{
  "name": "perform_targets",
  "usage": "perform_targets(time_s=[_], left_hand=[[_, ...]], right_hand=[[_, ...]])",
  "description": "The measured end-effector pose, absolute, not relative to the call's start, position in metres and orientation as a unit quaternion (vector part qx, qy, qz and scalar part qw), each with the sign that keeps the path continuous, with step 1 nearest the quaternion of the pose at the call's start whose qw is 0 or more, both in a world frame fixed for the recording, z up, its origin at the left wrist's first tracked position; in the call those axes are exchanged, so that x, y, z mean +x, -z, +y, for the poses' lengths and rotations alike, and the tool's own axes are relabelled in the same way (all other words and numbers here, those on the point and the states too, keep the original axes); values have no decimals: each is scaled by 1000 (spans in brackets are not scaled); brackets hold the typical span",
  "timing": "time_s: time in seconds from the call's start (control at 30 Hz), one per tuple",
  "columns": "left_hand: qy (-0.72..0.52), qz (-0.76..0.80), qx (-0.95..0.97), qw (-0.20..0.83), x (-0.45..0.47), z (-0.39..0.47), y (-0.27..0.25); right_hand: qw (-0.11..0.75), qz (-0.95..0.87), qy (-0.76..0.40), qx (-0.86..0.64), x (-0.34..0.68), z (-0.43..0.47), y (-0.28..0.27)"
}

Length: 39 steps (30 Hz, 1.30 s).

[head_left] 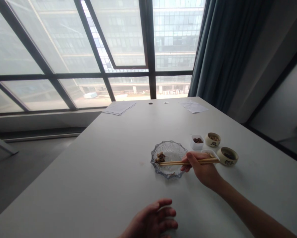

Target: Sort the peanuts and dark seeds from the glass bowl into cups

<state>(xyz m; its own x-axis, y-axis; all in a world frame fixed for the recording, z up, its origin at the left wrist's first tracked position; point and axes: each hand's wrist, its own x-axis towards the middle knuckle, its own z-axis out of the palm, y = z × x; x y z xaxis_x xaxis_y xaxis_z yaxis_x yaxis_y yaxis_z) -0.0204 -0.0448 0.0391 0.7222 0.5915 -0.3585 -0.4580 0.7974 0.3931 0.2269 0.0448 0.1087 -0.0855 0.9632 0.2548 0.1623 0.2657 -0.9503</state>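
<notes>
My right hand [205, 170] grips a pair of wooden chopsticks [174, 163] over a clear glass dish [173, 150] with a scalloped rim. The chopstick tips reach a small pile of dark and tan food pieces [160, 157] at the dish's left side; whether they pinch a piece I cannot tell. My left hand [155, 218] is by the near side of the table, below the dish, its fingers apart and slightly curled, with nothing in it. Partly hidden behind my right hand is a white container [213, 154].
A white square container [197, 142] of dark reddish pieces stands right of the dish. Beside it are a small ceramic bowl [213, 139] with pale pieces and another ceramic bowl [228, 156] with dark contents. Papers [120, 107] and a sheet [193, 107] lie at the white table's [101, 172] far end.
</notes>
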Motion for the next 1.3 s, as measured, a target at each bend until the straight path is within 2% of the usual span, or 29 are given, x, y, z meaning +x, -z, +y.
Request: perform_targets(time_s=[0.13, 0.3, 0.43, 0.6, 0.7, 0.8, 0.97, 1.03, 1.3], left_hand=[[-284, 231, 143, 920, -20, -45, -39], [-285, 220, 131, 924, -20, -45, -41], [-282, 224, 133, 923, -20, -44, -42], [-282, 232, 143, 920, -21, -44, -40], [-285, 235, 141, 918, -20, -45, -41], [-286, 236, 140, 918, -20, -45, -41], [-287, 243, 141, 916, -19, -45, -40], [-291, 242, 140, 915, -19, -45, -40], [-291, 239, 142, 915, -18, -45, -41]], right_hand=[[518, -621, -331, -486, 248, 43, -142], [550, -540, -187, -609, 290, 42, -182], [512, -540, -108, -659, 317, 48, -186], [462, -603, -91, -644, 317, 49, -183], [480, -593, -122, -634, 306, 45, -182], [486, -609, -215, -590, 290, 43, -177], [392, -744, -248, -482, 260, 40, -161], [380, -764, -260, -452, 249, 39, -154], [479, -590, -430, -487, 227, 44, -108]])
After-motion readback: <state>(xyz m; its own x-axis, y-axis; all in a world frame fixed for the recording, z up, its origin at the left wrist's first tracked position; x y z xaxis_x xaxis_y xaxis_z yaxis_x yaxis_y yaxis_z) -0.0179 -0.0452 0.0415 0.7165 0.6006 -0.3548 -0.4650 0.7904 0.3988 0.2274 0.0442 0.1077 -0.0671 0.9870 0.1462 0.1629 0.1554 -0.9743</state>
